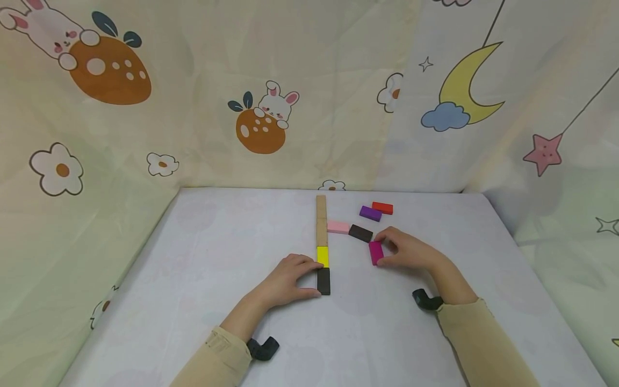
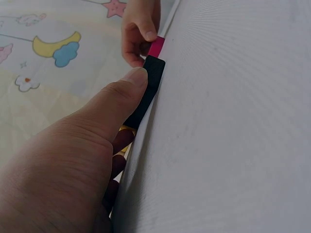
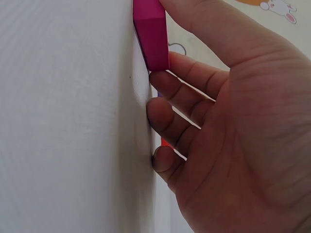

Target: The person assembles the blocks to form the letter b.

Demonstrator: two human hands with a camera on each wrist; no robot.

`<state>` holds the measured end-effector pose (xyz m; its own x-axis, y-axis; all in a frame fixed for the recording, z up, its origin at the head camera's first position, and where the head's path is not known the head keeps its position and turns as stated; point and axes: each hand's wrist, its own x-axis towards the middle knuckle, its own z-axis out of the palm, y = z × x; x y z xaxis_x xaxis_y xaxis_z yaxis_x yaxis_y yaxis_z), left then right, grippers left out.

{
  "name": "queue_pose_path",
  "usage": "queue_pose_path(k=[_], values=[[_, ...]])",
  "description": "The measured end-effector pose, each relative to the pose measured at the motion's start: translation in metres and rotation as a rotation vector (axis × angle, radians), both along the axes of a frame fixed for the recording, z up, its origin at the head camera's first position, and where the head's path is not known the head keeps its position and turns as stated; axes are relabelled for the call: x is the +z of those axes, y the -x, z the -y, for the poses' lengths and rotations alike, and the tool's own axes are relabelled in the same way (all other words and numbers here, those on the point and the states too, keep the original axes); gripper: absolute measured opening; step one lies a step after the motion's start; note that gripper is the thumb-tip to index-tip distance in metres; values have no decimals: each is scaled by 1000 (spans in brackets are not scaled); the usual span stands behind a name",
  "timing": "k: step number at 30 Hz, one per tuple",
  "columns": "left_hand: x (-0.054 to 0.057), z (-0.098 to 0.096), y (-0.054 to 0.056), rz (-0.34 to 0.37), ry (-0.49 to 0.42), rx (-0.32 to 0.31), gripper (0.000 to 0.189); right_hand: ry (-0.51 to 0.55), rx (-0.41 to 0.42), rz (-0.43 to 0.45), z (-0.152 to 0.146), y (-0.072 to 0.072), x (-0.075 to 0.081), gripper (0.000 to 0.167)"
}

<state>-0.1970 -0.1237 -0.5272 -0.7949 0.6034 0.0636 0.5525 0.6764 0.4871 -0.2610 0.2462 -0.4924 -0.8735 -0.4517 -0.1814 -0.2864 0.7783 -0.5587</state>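
Note:
In the head view a straight column of blocks runs toward the front: two wooden blocks point(image 1: 321, 220), a yellow block point(image 1: 322, 257) and a black block point(image 1: 323, 281). My left hand point(image 1: 289, 280) holds the black block by its ends, thumb at the near end and a finger where it meets the yellow one. A pink block point(image 1: 338, 227) extends right from the column, followed by a slanted second black block point(image 1: 360, 233). Beyond that, my right hand point(image 1: 408, 251) pinches a magenta block point(image 1: 376, 253) between thumb and finger; its other fingertips point(image 3: 160, 111) touch the white surface.
Behind the right hand lie a purple block point(image 1: 370, 213) and a red block point(image 1: 382, 208), touching or nearly so. The white tabletop point(image 1: 217, 226) backs onto a patterned cloth point(image 1: 203, 107), with more cloth at both sides. Dark wrist devices point(image 1: 263, 349) stick out by both sleeves.

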Motion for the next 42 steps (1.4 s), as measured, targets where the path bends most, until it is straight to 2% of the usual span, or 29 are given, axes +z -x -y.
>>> queue_pose_path(k=[23, 28, 38, 42], values=[[2, 0, -2, -18, -9, -12, 62, -2, 2, -11, 2, -1, -1, 60], [2, 0, -1, -14, -9, -10, 62, 24, -15, -8, -1, 1, -2, 54], [3, 0, -1, 0, -7, -6, 62, 79, -132, -42, -11, 8, -3, 38], [3, -1, -1, -9, -6, -9, 63, 85, -185, -20, -17, 13, 1, 39]])
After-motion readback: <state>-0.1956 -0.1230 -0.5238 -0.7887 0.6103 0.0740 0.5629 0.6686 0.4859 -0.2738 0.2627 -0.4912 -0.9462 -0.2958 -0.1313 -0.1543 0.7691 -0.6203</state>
